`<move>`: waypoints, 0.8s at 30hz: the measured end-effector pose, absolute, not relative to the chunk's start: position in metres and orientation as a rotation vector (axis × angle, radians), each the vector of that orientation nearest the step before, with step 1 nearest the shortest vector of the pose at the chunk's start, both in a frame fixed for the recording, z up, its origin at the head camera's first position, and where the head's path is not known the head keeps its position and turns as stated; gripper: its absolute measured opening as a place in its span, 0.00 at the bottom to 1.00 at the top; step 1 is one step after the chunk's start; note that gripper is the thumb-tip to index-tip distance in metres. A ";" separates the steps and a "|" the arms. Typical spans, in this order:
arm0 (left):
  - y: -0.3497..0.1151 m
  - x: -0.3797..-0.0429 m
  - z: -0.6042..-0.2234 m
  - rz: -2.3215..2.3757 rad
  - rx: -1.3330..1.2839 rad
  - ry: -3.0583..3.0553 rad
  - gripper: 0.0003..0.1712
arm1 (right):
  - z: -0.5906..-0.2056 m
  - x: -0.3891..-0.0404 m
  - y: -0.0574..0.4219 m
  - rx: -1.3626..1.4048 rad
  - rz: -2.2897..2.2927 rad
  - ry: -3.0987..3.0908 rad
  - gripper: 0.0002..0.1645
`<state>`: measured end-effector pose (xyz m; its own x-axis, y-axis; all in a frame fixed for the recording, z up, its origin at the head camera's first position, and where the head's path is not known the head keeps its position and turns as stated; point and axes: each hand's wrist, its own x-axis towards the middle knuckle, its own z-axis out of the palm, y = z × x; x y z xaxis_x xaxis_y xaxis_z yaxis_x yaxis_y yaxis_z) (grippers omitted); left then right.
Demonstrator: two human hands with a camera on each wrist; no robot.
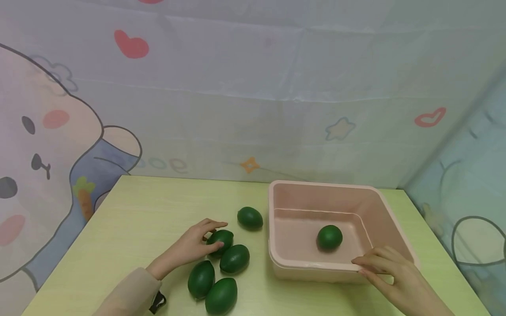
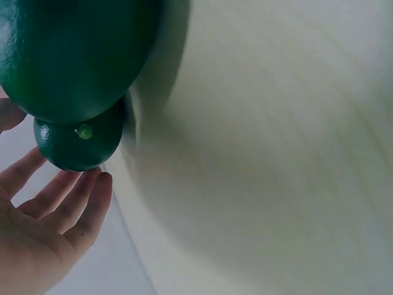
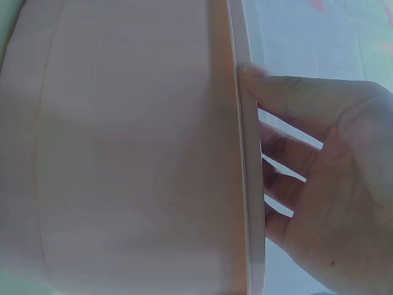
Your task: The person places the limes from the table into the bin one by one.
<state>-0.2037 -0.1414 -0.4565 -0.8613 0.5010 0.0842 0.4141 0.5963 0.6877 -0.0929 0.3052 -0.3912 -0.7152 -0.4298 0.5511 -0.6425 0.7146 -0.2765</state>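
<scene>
My left hand (image 1: 196,242) is at a dark green lime (image 1: 223,237) on the table, its thumb across the near side and fingers around the far side. In the left wrist view, fingertips touch the underside of that lime (image 2: 80,141), which shows a pale stem nub; a nearer lime (image 2: 77,55) partly covers it. My right hand (image 1: 389,267) pinches the near rim of a pink plastic basin (image 1: 334,189) at its right part. The right wrist view shows the thumb on the rim and the fingers behind it. One lime (image 1: 330,237) lies inside the basin.
Beside the held lime lies another lime (image 1: 235,259), with two more limes (image 1: 201,279) nearer the front edge. A further lime (image 1: 250,218) sits left of the basin. The yellow-green table (image 1: 158,197) ends at a printed cloth backdrop (image 1: 237,109).
</scene>
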 end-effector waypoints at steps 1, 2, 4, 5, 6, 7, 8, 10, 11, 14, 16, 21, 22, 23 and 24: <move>-0.142 -0.205 -0.458 1.140 0.773 2.678 0.30 | -0.391 -0.093 0.305 0.824 0.635 -2.467 0.30; -0.142 -0.206 -0.460 1.150 0.774 2.665 0.30 | -0.391 -0.093 0.305 0.823 0.634 -2.470 0.30; -0.143 -0.207 -0.463 1.166 0.761 2.646 0.31 | -0.391 -0.092 0.305 0.817 0.634 -2.476 0.30; -0.143 -0.208 -0.464 1.170 0.759 2.640 0.31 | -0.391 -0.092 0.305 0.812 0.632 -2.481 0.30; -0.143 -0.208 -0.465 1.173 0.755 2.635 0.32 | -0.391 -0.092 0.305 0.808 0.633 -2.485 0.29; -0.143 -0.208 -0.466 1.175 0.752 2.632 0.32 | -0.391 -0.092 0.305 0.803 0.633 -2.489 0.29; -0.144 -0.208 -0.467 1.177 0.755 2.631 0.32 | -0.391 -0.091 0.305 0.801 0.635 -2.491 0.29; -0.144 -0.208 -0.467 1.190 0.747 2.617 0.33 | -0.391 -0.091 0.306 0.801 0.639 -2.493 0.29; -0.145 -0.208 -0.467 1.196 0.743 2.609 0.33 | -0.392 -0.091 0.306 0.800 0.641 -2.495 0.29; -0.145 -0.208 -0.468 1.202 0.726 2.581 0.35 | -0.392 -0.091 0.306 0.798 0.640 -2.499 0.29; -0.146 -0.208 -0.469 1.202 0.710 2.560 0.36 | -0.392 -0.091 0.306 0.795 0.635 -2.501 0.29; -0.146 -0.208 -0.470 1.219 0.694 2.527 0.37 | -0.392 -0.092 0.306 0.802 0.632 -2.489 0.29; -0.146 -0.208 -0.470 1.224 0.691 2.522 0.37 | -0.391 -0.092 0.306 0.805 0.633 -2.485 0.29; -0.146 -0.208 -0.470 1.226 0.692 2.518 0.36 | -0.391 -0.092 0.306 0.807 0.633 -2.484 0.29; -0.146 -0.208 -0.470 1.225 0.696 2.516 0.36 | -0.391 -0.092 0.306 0.808 0.632 -2.482 0.29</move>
